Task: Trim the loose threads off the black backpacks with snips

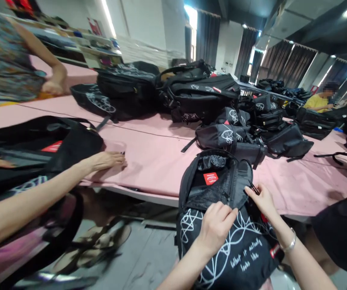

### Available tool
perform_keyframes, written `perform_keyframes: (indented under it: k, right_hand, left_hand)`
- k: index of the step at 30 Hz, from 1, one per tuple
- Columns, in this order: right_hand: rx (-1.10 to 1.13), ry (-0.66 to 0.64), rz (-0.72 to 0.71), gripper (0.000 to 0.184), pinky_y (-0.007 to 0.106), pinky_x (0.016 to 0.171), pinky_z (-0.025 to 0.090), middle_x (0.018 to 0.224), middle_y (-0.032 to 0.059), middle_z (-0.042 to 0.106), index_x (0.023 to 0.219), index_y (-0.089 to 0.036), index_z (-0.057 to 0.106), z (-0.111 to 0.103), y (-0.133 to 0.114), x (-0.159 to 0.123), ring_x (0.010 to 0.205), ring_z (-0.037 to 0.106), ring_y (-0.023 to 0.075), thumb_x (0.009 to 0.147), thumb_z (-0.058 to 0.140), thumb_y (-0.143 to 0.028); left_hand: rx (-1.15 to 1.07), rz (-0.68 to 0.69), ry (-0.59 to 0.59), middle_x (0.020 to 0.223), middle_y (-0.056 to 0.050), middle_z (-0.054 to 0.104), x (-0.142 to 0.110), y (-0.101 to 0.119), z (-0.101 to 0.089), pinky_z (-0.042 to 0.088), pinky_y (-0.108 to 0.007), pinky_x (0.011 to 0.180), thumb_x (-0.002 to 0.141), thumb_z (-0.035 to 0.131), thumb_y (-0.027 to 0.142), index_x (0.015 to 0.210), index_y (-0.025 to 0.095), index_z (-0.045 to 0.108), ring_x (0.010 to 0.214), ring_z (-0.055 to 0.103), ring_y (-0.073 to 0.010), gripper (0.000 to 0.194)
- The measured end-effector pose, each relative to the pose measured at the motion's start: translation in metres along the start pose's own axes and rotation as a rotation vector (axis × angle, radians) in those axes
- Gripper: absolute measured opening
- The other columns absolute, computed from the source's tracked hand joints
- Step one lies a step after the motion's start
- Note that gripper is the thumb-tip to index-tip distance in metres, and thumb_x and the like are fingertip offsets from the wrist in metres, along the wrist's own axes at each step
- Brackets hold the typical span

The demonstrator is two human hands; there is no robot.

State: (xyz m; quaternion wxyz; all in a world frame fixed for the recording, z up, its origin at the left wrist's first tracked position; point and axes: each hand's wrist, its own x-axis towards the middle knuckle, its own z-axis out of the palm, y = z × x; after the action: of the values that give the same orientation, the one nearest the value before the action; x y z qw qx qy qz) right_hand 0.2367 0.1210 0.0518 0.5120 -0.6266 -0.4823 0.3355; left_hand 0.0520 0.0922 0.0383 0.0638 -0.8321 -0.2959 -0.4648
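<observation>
A black backpack with white line drawings and lettering stands open against the table edge in front of me. A red label shows inside its open pocket above a mesh panel. My left hand is closed, pinching the upper edge of the front panel. My right hand is closed on a small dark pointed tool, its tip at the edge of the open flap. A bracelet sits on my right wrist.
A pink-covered table carries several black backpacks piled at the back and right. A co-worker's hand lies flat on the cloth at left beside another black bag. Another person stands far left; one sits far right.
</observation>
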Motion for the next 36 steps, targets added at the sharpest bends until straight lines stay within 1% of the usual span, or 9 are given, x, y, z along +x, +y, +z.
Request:
perform_keyframes:
  k: [3, 5, 9, 12, 17, 19, 21, 25, 36]
  right_hand:
    - [0.184, -0.090, 0.190, 0.044, 0.019, 0.034, 0.018, 0.044, -0.0098, 0.036, 0.064, -0.019, 0.043, -0.002, 0.017, -0.014, 0.035, 0.025, 0.0040, 0.057, 0.071, -0.052]
    - [0.223, -0.085, 0.231, 0.046, 0.018, 0.032, 0.013, 0.041, -0.0130, 0.028, 0.065, -0.021, 0.039, -0.002, 0.023, -0.025, 0.032, 0.018, 0.0027, 0.057, 0.069, -0.055]
    - [0.361, -0.025, 0.244, 0.048, 0.015, 0.032, 0.015, 0.042, -0.0150, 0.027, 0.070, -0.022, 0.034, 0.002, 0.025, -0.045, 0.032, 0.018, 0.0014, 0.059, 0.071, -0.050]
    - [0.466, 0.022, 0.229, 0.045, 0.014, 0.032, 0.016, 0.042, -0.0147, 0.030, 0.070, -0.022, 0.035, 0.004, 0.020, -0.057, 0.032, 0.020, 0.0010, 0.061, 0.074, -0.043]
    - [0.486, 0.069, 0.191, 0.042, 0.014, 0.031, 0.018, 0.043, -0.0142, 0.032, 0.074, -0.022, 0.037, 0.005, 0.014, -0.075, 0.032, 0.022, 0.0015, 0.064, 0.073, -0.039]
    - [0.475, 0.085, 0.174, 0.041, 0.014, 0.031, 0.018, 0.043, -0.0140, 0.032, 0.075, -0.022, 0.037, 0.005, 0.016, -0.082, 0.032, 0.021, 0.0015, 0.065, 0.072, -0.040]
    - [0.469, 0.103, 0.170, 0.040, 0.015, 0.031, 0.018, 0.044, -0.0139, 0.032, 0.075, -0.022, 0.037, 0.005, 0.019, -0.090, 0.032, 0.021, 0.0016, 0.065, 0.072, -0.040]
    - [0.487, 0.095, 0.173, 0.038, 0.015, 0.032, 0.019, 0.046, -0.0138, 0.031, 0.076, -0.022, 0.037, 0.005, 0.023, -0.102, 0.033, 0.021, 0.0017, 0.068, 0.070, -0.040]
    - [0.561, 0.090, 0.216, 0.039, 0.014, 0.032, 0.017, 0.049, -0.0133, 0.031, 0.082, -0.024, 0.038, 0.005, 0.025, -0.125, 0.034, 0.018, 0.0014, 0.067, 0.072, -0.037]
  left_hand:
    - [0.065, 0.056, -0.070, 0.062, -0.002, 0.056, -0.006, 0.003, -0.004, 0.033, -0.027, 0.054, 0.085, 0.046, 0.014, 0.083, 0.013, 0.063, 0.060, 0.045, -0.0138, 0.017]
    - [0.062, 0.036, -0.088, 0.065, -0.003, 0.058, -0.010, 0.007, -0.007, 0.035, -0.028, 0.054, 0.085, 0.045, 0.014, 0.086, 0.013, 0.063, 0.062, 0.047, -0.0142, 0.018]
    - [-0.092, -0.146, -0.014, 0.075, -0.006, 0.063, -0.027, 0.020, -0.013, 0.044, -0.027, 0.062, 0.082, 0.048, 0.010, 0.089, 0.015, 0.064, 0.068, 0.055, -0.0140, 0.018]
    - [-0.325, -0.492, 0.031, 0.068, -0.003, 0.063, -0.038, 0.033, -0.017, 0.047, -0.022, 0.059, 0.079, 0.054, 0.015, 0.079, 0.017, 0.067, 0.062, 0.057, -0.0117, 0.013]
    - [-0.854, -1.277, -0.092, 0.058, -0.003, 0.062, -0.032, 0.038, -0.029, 0.043, -0.020, 0.039, 0.076, 0.056, 0.042, 0.073, 0.013, 0.064, 0.039, 0.052, -0.0087, 0.031]
    - [-1.031, -1.449, -0.116, 0.059, -0.004, 0.063, -0.027, 0.035, -0.033, 0.040, -0.019, 0.036, 0.071, 0.061, 0.047, 0.072, 0.011, 0.063, 0.038, 0.051, -0.0083, 0.036]
    - [-1.147, -1.551, -0.124, 0.060, -0.005, 0.064, -0.024, 0.031, -0.036, 0.040, -0.018, 0.035, 0.064, 0.067, 0.046, 0.068, 0.011, 0.061, 0.038, 0.052, -0.0078, 0.037]
    - [-1.311, -1.631, -0.125, 0.055, -0.002, 0.061, -0.028, 0.031, -0.038, 0.039, -0.018, 0.036, 0.059, 0.072, 0.044, 0.064, 0.011, 0.057, 0.037, 0.050, -0.0072, 0.036]
    - [-1.335, -1.533, -0.070, 0.049, 0.000, 0.057, -0.045, 0.039, -0.041, 0.037, -0.019, 0.042, 0.067, 0.065, 0.044, 0.063, 0.014, 0.052, 0.039, 0.048, -0.0079, 0.033]
